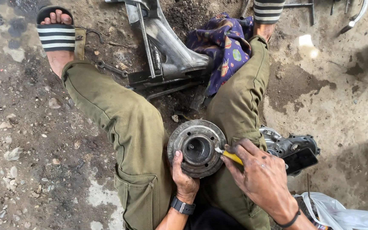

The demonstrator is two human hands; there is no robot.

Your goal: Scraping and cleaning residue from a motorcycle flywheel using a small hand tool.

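A round, rusty metal hub (197,148) with a dark central bore is gripped from below by the left hand (184,178), between the knees. A yellow-handled tool (230,156) is pinched in the right hand (258,175), its tip at the hub's rim. Farther off, a patterned cloth (224,44) lies on the dirt floor (30,140).

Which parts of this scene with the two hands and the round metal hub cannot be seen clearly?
- Head view: the tip of the yellow-handled tool is hidden by the right hand and the hub's rim.
- The underside of the round metal hub is hidden by the left hand and the person's legs.
- The white plastic bag is cut off by the bottom edge.
- The metal part beside the knee is partly covered by a dark phone.
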